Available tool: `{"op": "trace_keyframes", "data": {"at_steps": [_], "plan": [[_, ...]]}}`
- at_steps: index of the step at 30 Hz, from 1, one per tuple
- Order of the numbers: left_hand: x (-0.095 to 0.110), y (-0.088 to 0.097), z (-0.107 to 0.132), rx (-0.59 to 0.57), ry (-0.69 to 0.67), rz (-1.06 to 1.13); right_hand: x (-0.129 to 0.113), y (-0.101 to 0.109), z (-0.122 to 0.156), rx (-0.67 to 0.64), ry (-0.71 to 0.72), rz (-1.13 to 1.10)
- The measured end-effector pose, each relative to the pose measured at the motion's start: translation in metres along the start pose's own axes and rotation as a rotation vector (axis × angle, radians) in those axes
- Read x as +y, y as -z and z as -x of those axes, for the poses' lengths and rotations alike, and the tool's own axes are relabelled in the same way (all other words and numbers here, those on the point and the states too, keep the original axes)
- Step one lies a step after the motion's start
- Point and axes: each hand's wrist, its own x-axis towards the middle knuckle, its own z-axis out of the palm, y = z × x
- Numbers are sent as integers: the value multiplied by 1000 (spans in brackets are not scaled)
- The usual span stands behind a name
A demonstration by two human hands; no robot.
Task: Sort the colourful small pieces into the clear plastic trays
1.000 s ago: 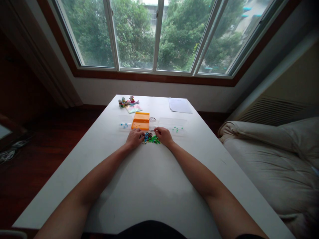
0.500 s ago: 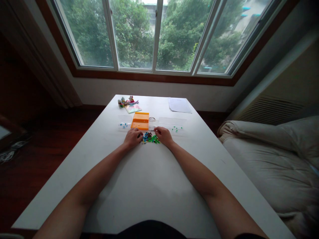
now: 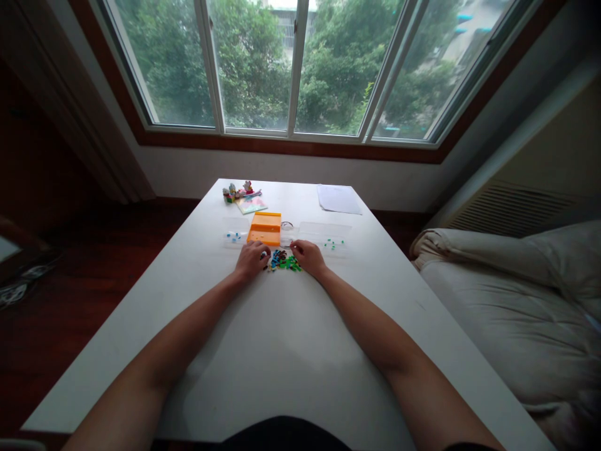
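A small heap of tiny coloured pieces, green, blue, brown and yellow, lies on the white table between my hands. At its left edge is my left hand, fingers curled with thumb and fingertips close together; what they hold, if anything, is too small to tell. My right hand rests by the heap's right side in a pinch, and its contents cannot be made out either. Just beyond the hands stands an open orange box. Blue pieces lie in a clear tray to the left, green pieces in one to the right.
A clear container with a dark loop sits right of the orange box. Small figures and a pastel card are at the table's far left, paper sheets at the far right. A sofa stands to the right.
My left hand has shifted very slightly to the right and its fingers have moved a little. The right hand, heap, box and trays look the same.
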Motion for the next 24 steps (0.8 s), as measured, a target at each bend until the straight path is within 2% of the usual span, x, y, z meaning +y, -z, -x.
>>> {"op": "trace_keyframes", "data": {"at_steps": [9, 17, 24], "plan": [[-11, 6, -2, 88, 54, 4, -3, 2, 0, -35, -24, 22], [-7, 0, -2, 4, 93, -107, 0, -1, 0, -13, -5, -4], [-2, -3, -2, 0, 70, -139, -2, 0, 0, -7, 8, -24]]}}
